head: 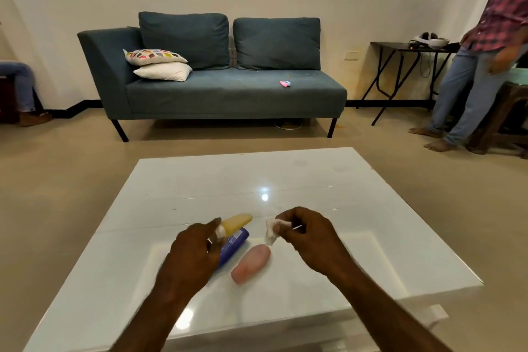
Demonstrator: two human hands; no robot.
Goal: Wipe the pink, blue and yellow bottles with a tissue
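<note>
White and glossy, the low table (pixel 314 180) filled the near half of the view, with a blue sofa (pixel 228 94) against the wall at twelve o'clock and a standing person (pixel 480 66) at two o'clock beside a small black side table (pixel 400 47).

Three bottles lay on their sides near the table's middle. The pink bottle (pixel 251 263) rested alone, apart from both hands, at about five o'clock from the other two. The blue bottle (pixel 235 241) lay just to its left, partly hidden under the left hand (pixel 191 254), and the yellow bottle (pixel 237 222) lay at the blue one's far side, touching it.

The left hand hovered over the blue bottle with its fingers curled together, pinching a small white scrap (pixel 220 232) (likely a torn piece of tissue, though blur made it hard to tell). The right hand (pixel 308 237) was raised at three o'clock from the bottles, thumb and fingers closed on a crumpled tissue (pixel 271 233) that hung down just above the pink bottle's far end.
</note>
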